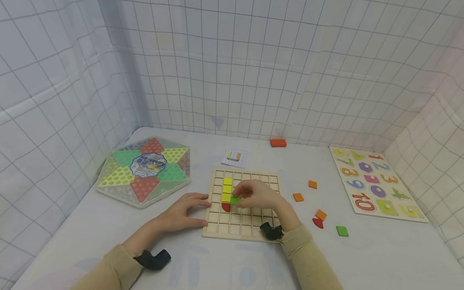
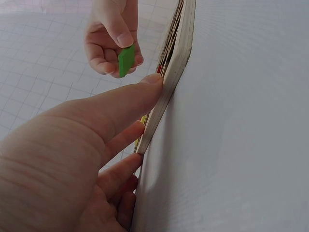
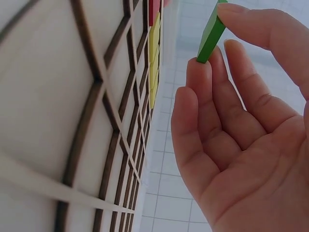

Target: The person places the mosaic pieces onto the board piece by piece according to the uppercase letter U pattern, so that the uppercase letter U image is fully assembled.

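My right hand (image 1: pixel 257 194) pinches a green square tile (image 3: pixel 211 34) between thumb and fingertips, close over the wooden grid board (image 1: pixel 246 232). In the right wrist view a gap shows between the tile and the board. Stacked in one column of the board are yellow square tiles (image 1: pixel 227 189), with a red quarter-round tile (image 1: pixel 226 207) just below them. My left hand (image 1: pixel 184 211) rests at the board's left edge, fingers spread and relaxed. Its thumb (image 2: pixel 140 92) touches the board's side in the left wrist view.
Behind the board lies a pattern card (image 1: pixel 234 157). Orange tiles (image 1: pixel 298 197), a red quarter-round piece (image 1: pixel 318 223) and a loose green tile (image 1: pixel 342 231) lie to the right. A hexagonal game board (image 1: pixel 146 171) sits left, a number puzzle (image 1: pixel 377 185) far right, a red block (image 1: pixel 278 143) at the back.
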The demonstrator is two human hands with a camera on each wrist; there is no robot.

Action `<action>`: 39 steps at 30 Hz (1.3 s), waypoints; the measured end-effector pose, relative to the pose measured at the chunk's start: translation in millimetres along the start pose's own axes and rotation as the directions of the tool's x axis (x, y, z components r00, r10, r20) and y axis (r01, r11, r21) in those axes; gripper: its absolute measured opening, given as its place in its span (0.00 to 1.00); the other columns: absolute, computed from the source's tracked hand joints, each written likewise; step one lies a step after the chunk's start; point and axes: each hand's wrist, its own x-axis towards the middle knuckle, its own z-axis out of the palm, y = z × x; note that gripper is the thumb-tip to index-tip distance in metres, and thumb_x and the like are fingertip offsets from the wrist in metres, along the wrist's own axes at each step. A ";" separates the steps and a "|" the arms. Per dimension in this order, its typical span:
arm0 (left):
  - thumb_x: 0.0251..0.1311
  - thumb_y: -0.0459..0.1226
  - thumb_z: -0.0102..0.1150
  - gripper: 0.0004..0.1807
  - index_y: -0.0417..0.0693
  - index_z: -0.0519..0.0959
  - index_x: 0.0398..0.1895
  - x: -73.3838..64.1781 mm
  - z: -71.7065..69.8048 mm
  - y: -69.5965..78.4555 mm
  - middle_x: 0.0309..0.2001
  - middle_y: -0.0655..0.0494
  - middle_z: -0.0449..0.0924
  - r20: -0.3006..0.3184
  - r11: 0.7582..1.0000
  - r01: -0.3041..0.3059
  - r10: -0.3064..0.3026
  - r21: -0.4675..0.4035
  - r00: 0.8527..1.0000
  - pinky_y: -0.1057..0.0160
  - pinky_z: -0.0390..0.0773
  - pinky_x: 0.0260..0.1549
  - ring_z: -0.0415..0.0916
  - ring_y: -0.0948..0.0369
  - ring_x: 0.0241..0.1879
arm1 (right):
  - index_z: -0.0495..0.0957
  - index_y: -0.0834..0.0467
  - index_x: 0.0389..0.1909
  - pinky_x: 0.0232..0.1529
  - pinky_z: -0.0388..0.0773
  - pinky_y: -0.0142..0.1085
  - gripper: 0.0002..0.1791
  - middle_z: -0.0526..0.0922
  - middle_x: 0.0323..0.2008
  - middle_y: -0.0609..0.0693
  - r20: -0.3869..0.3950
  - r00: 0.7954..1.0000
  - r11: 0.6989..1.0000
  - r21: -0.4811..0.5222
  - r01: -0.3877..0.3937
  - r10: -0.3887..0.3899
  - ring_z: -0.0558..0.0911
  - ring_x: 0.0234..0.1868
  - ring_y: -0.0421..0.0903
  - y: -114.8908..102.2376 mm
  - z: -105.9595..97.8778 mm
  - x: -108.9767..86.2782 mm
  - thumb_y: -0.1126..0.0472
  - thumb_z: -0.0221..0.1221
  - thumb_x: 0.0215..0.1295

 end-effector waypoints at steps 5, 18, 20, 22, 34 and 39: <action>0.53 0.49 0.66 0.26 0.51 0.77 0.55 0.2 0.1 0.2 0.64 0.49 0.66 -0.001 1.000 -0.007 0.007 0.007 1.000 0.42 0.56 0.61 0.56 0.47 0.66 | 0.79 0.57 0.42 0.46 0.75 0.35 0.14 0.81 0.40 0.45 0.004 1.000 1.000 -0.015 -0.028 0.028 0.78 0.41 0.42 -0.4 2.2 0.5 0.62 0.67 0.53; 0.53 0.49 0.67 0.26 0.50 0.77 0.54 0.4 -0.2 -0.2 0.64 0.48 0.66 -0.010 1.000 -0.023 0.023 0.008 1.000 0.42 0.57 0.61 0.56 0.47 0.65 | 0.79 0.56 0.39 0.44 0.75 0.34 0.14 0.81 0.37 0.44 0.001 0.998 0.998 -0.033 -0.060 0.060 0.77 0.39 0.42 3.1 5.1 2.2 0.61 0.69 0.51; 0.52 0.49 0.66 0.26 0.50 0.77 0.55 0.3 -0.2 0.1 0.64 0.48 0.66 -0.008 1.000 -0.023 0.023 0.010 1.000 0.42 0.56 0.61 0.56 0.47 0.65 | 0.79 0.56 0.39 0.43 0.75 0.34 0.14 0.81 0.37 0.43 0.002 0.998 0.997 -0.038 -0.063 0.063 0.77 0.38 0.41 4.7 5.8 2.9 0.61 0.69 0.51; 0.52 0.49 0.67 0.27 0.50 0.77 0.55 0.4 -0.1 0.1 0.64 0.48 0.66 -0.007 1.000 -0.018 0.018 0.006 1.000 0.42 0.56 0.61 0.56 0.47 0.66 | 0.79 0.55 0.39 0.43 0.76 0.33 0.14 0.81 0.36 0.43 0.008 0.998 0.997 -0.046 -0.067 0.067 0.77 0.38 0.41 6.4 6.7 3.7 0.62 0.69 0.51; 0.53 0.49 0.67 0.27 0.49 0.77 0.55 -0.1 -0.5 2.6 0.64 0.47 0.65 -0.004 1.000 -0.011 0.011 -0.004 1.000 0.42 0.56 0.61 0.56 0.47 0.66 | 0.79 0.56 0.39 0.41 0.76 0.34 0.13 0.80 0.35 0.44 0.015 0.997 0.996 -0.043 -0.073 0.074 0.77 0.37 0.42 10.2 8.3 3.5 0.63 0.68 0.51; 0.53 0.48 0.67 0.26 0.49 0.77 0.55 0.3 -0.6 3.5 0.64 0.47 0.65 -0.002 1.000 -0.008 0.008 -0.003 1.000 0.42 0.56 0.61 0.55 0.47 0.66 | 0.79 0.56 0.39 0.41 0.76 0.33 0.13 0.80 0.35 0.44 0.020 0.997 0.996 -0.046 -0.071 0.072 0.77 0.36 0.41 9.5 8.2 2.8 0.63 0.69 0.52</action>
